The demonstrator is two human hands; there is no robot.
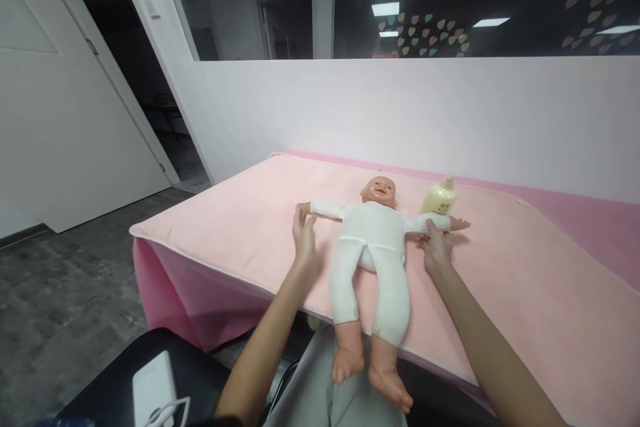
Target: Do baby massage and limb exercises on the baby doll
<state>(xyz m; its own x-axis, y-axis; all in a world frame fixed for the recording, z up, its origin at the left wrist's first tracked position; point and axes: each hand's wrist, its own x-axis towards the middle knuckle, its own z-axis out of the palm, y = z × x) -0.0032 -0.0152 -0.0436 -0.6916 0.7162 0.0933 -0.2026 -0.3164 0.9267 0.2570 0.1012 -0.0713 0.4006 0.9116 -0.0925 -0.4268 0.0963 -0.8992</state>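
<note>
A baby doll with a white cloth body lies on its back on a pink-covered table, head toward the wall. Its bare plastic feet hang over the near edge, above my lap. Both of its arms are stretched out sideways. At the doll's hand on the left side of the view, my left hand has its fingers closed round that small hand. My right hand grips the doll's other arm along the white sleeve, thumb on top and fingers partly hidden beneath. Just behind that arm stands a pale yellow pump bottle.
The pink table cover reaches back to a white wall with a dark window above. On a black seat at lower left lies a white power bank with a cable. A door stands at the far left.
</note>
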